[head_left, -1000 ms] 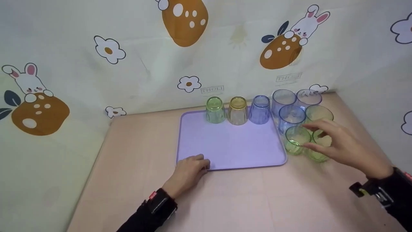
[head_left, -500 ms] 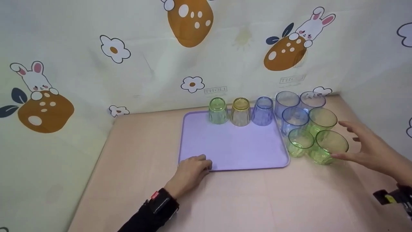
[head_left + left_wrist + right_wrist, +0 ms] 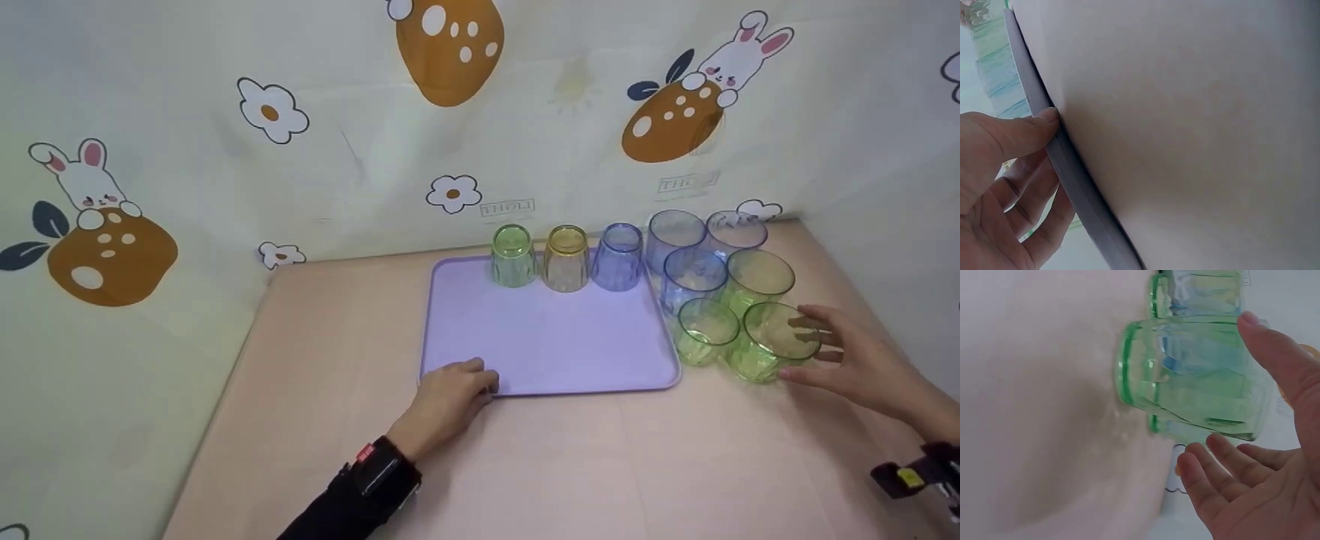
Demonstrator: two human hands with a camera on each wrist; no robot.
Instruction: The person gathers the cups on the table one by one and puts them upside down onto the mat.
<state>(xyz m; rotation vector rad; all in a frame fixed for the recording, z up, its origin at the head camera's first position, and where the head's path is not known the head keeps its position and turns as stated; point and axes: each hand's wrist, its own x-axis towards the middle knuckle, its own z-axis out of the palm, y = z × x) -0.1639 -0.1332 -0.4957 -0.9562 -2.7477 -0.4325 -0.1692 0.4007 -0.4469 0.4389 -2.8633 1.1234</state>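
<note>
My left hand (image 3: 448,399) holds the near left edge of a lilac tray (image 3: 559,341), its thumb (image 3: 1030,132) on the outer side and the other fingers over the inside. Spread around the near right green glass (image 3: 765,352) is my right hand (image 3: 862,367). In the right wrist view, the thumb (image 3: 1266,340) overlaps the rim of that green glass (image 3: 1190,377) on one side, and the fingertips lie just off its other side. This glass stands mouth up beside the tray. Along the tray's back edge sit three upside-down glasses: green (image 3: 513,259), yellow (image 3: 566,261) and blue (image 3: 619,259).
Right of the tray, several more glasses stand mouth up close together: a smaller green one (image 3: 705,334), another green one (image 3: 759,281), a blue one (image 3: 694,281) and pale bluish ones (image 3: 676,236) at the back. A patterned cloth wall (image 3: 360,172) borders the table (image 3: 337,315).
My right hand withdrew rightward from above the green glasses, then came back in around the near right one. The left hand stays on the tray edge. The head view has shifted slightly.
</note>
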